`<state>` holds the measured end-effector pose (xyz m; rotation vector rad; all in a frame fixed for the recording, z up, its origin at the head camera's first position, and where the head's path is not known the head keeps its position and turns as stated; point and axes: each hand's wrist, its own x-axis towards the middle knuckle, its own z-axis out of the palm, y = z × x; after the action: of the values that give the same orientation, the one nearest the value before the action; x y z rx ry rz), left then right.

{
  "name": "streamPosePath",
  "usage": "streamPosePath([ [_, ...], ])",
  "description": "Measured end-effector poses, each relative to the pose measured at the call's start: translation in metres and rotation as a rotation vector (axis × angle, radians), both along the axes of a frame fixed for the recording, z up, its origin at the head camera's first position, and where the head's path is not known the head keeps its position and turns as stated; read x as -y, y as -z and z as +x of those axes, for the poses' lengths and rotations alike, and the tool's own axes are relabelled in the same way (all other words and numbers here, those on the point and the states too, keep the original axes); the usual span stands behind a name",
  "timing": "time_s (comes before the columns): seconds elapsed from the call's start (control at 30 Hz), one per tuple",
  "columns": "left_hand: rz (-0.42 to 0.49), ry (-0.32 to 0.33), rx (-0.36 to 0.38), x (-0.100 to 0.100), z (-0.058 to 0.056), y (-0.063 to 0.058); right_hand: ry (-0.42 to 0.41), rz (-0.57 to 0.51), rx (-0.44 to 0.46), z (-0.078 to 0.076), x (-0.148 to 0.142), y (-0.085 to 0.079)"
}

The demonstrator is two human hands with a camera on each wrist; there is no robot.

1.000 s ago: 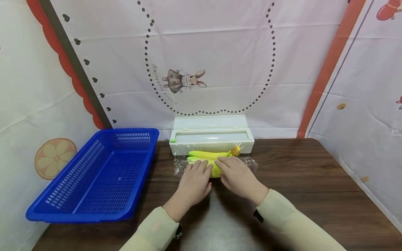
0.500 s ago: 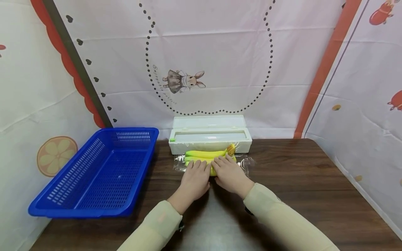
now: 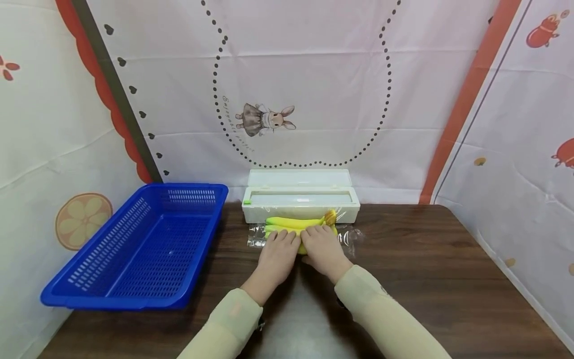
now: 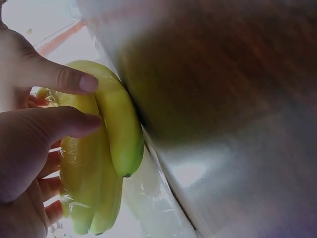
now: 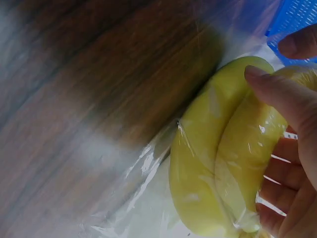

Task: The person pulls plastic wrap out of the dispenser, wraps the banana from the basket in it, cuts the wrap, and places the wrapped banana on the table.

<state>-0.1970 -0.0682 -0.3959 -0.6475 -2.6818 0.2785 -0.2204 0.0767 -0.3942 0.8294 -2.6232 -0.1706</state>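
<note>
A bunch of yellow bananas with green tips lies partly covered in clear plastic wrap, its stem end to the right. My left hand holds the bunch's left half, fingers over the top and thumb on the near side, as the left wrist view shows. Close beside it my right hand grips the right half the same way. In the right wrist view, film lies tight and wrinkled over the bananas. Behind them stands a white cling wrap dispenser, lid up, film running down its front.
A blue slotted basket stands on the left of the dark wood table. Patterned cloth hangs behind the table and along both sides.
My right hand has moved left, nearer my left hand. The bananas have shifted slightly left, and the wrap's right end has moved with them. The head view has turned a little.
</note>
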Motion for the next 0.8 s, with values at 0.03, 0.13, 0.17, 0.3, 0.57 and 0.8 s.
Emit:
streamPosePath([
  [0.03, 0.000, -0.004, -0.004, 0.000, -0.002, -0.001, 0.017, 0.008, -0.008, -0.001, 0.002, -0.001],
  [0.13, 0.000, -0.016, -0.016, 0.000, -0.004, -0.002, 0.053, 0.045, -0.047, -0.004, 0.007, -0.001],
  [0.17, 0.000, -0.018, -0.018, 0.000, -0.004, -0.002, 0.058, 0.052, -0.060, -0.003, 0.008, 0.000],
  [0.3, -0.001, -0.017, -0.029, 0.002, 0.002, 0.004, 0.038, 0.062, -0.104, -0.001, 0.010, 0.008],
  [0.57, 0.078, 0.025, -0.090, 0.007, 0.012, 0.015, -0.058, 0.033, -0.139, 0.006, 0.010, 0.015],
  [0.8, 0.071, 0.073, -0.128, 0.008, -0.003, 0.008, -0.048, 0.089, -0.116, -0.004, 0.006, 0.002],
])
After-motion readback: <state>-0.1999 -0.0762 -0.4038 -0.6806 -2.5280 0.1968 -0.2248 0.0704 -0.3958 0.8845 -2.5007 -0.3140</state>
